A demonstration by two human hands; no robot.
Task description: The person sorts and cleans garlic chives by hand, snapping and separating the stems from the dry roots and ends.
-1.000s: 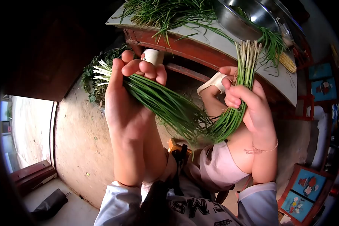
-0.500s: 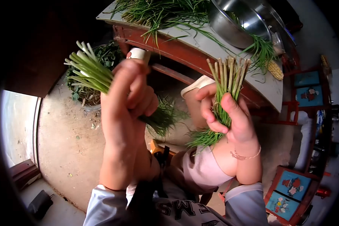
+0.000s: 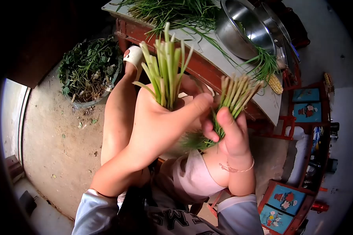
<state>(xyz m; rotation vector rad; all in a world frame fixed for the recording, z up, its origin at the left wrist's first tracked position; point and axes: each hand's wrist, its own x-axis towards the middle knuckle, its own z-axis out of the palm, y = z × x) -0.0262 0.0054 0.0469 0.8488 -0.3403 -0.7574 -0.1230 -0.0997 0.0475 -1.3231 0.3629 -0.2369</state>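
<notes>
My left hand [image 3: 153, 125] is closed round a bunch of garlic chives [image 3: 168, 70], its pale, clean-looking stem ends pointing up. The left thumb and fingers reach over to the second bunch, near its stems. My right hand [image 3: 237, 133] is wrapped round that second bunch of chives [image 3: 237, 92], whose stem ends are brownish and fairly even. Its green leaf tips hang down by my thigh. Both bunches are held upright side by side in front of me, and the left fingertips are partly hidden behind the thumb.
A table [image 3: 208, 47] at the front bears a heap of loose chives [image 3: 176, 15], a steel basin [image 3: 239, 35] and a corn cob [image 3: 275, 84]. On the floor to the left stands a tub [image 3: 84, 103] of leafy scraps. Painted cabinets [image 3: 282, 199] line the right side.
My left hand has swung right and turned its bunch from leaning left to upright, bringing its fingers to the right-hand bunch. The right hand keeps its hold.
</notes>
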